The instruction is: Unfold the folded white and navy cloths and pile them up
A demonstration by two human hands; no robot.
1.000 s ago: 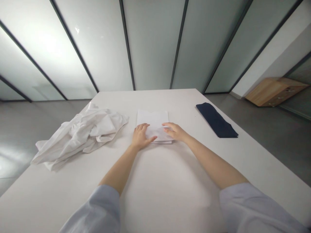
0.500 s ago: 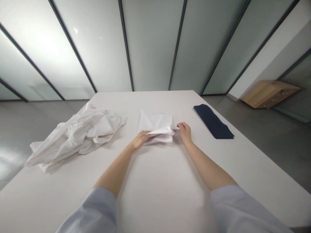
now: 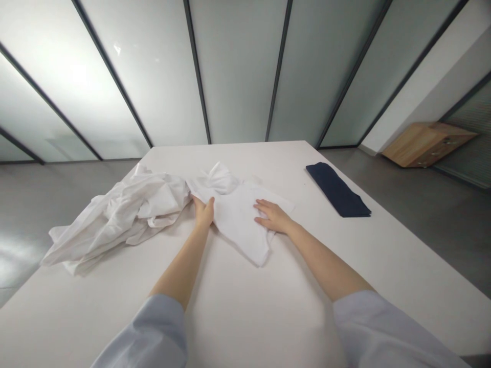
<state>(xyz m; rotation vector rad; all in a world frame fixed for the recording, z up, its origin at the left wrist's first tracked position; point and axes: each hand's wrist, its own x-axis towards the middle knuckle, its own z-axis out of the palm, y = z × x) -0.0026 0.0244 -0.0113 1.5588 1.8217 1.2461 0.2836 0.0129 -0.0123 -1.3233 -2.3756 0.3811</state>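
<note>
A thin white garment [image 3: 245, 214] lies partly unfolded in the middle, with one corner pointing toward me and a bunched part along its far side. At its left edge my left hand [image 3: 203, 212] is closed on the cloth, its thumb up and its fingertips partly hidden. My right hand [image 3: 274, 216] rests on the right part of the garment, palm down, fingers spread and gripping nothing. Just beyond the left hand is a large crumpled heap of white cloth [image 3: 134, 209], close to the garment's left end.
Everything lies on a white table [image 3: 245, 312]. A folded dark navy cloth [image 3: 338, 190] is near the right edge. Behind the table runs a frosted glass partition [image 3: 238, 71]. A wooden drawer cabinet [image 3: 425, 144] stands on the floor at the right.
The white garment has gone from a compact folded shape to a wider spread. My left hand has moved left with its edge; my right hand has let go and now lies flat on it.
</note>
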